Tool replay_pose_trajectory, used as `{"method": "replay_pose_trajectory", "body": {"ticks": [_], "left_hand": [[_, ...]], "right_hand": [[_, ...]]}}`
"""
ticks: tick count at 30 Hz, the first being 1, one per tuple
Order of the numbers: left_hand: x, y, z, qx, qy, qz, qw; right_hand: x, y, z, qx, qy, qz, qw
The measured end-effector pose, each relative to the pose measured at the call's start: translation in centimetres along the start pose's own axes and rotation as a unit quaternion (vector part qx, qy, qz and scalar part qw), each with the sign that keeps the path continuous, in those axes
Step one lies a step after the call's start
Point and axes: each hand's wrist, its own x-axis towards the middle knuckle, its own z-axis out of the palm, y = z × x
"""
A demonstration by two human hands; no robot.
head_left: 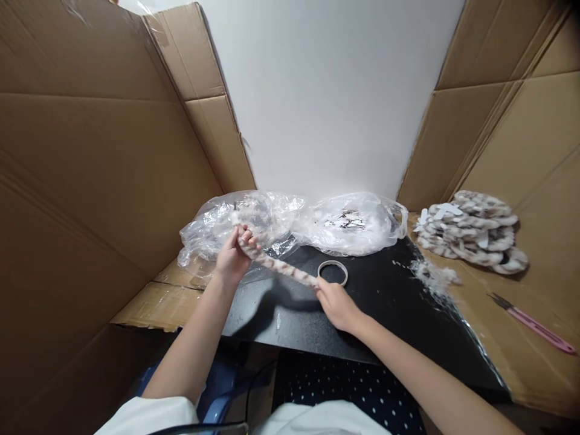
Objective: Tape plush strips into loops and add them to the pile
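Note:
A spotted, fluffy white-and-brown strip (283, 267) is stretched at a slant above the black table. Its upper left end is in my left hand (236, 254), whose fingers curl around it in front of a clear plastic bag. My right hand (338, 304) pinches the lower right end, close to a ring-shaped roll of tape (333, 273) that lies on the black surface (376, 314). The strip casts a shadow on the table below.
Behind are a clear bag of fluffy material (272, 217) and a bag with dark twisted pieces (351, 223). At right lie a pile of fluffy strips (475, 232), loose fluff (435, 278) and pink-handled snips (534, 324). Cardboard walls (99, 145) stand on both sides.

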Motion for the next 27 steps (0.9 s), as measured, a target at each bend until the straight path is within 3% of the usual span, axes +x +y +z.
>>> {"method": "replay_pose_trajectory", "body": {"ticks": [5, 12, 21, 24, 27], "left_hand": [[-0.3, 0.0, -2.1, -0.002, -0.037, -0.050, 0.998], [-0.1, -0.2, -1.6, 0.015, -0.057, -0.094, 0.994], [0.3, -0.1, -1.6, 0.028, -0.050, -0.086, 0.995], [0.4, 0.7, -2.0, 0.017, -0.036, -0.095, 0.995], [0.6, 2.3, -2.7, -0.014, -0.018, -0.055, 0.998]], "right_hand": [[-2.3, 1.9, -2.3, -0.068, 0.002, 0.005, 0.998], [-4.3, 2.8, -2.4, -0.153, -0.035, 0.007, 0.988], [-4.4, 3.1, -2.6, -0.154, -0.028, -0.017, 0.987], [-4.6, 3.5, -3.0, -0.164, -0.026, -0.032, 0.986], [-4.9, 4.4, -3.5, -0.176, -0.019, -0.026, 0.984]]}}
